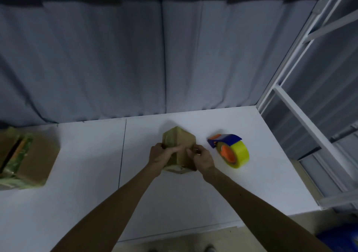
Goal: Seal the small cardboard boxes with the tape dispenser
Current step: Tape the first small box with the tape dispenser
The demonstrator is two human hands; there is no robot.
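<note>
Apparently smoothing or flap-closing step: both hands working on small cardboard box point(179, 141), sitting mid-table toward far edge. Left hand point(160, 155) gripping box's left side, one finger lying across top. Right hand point(203, 157) pinching at box's right top edge; tape end or flap, cannot tell. Forearms reaching out from near edge. Tape dispenser point(229, 149) lying unheld just right of box, toward table's point(251, 184) far right corner. Next move likely calling for right hand letting go and taking dispenser, left steadying box.
</note>
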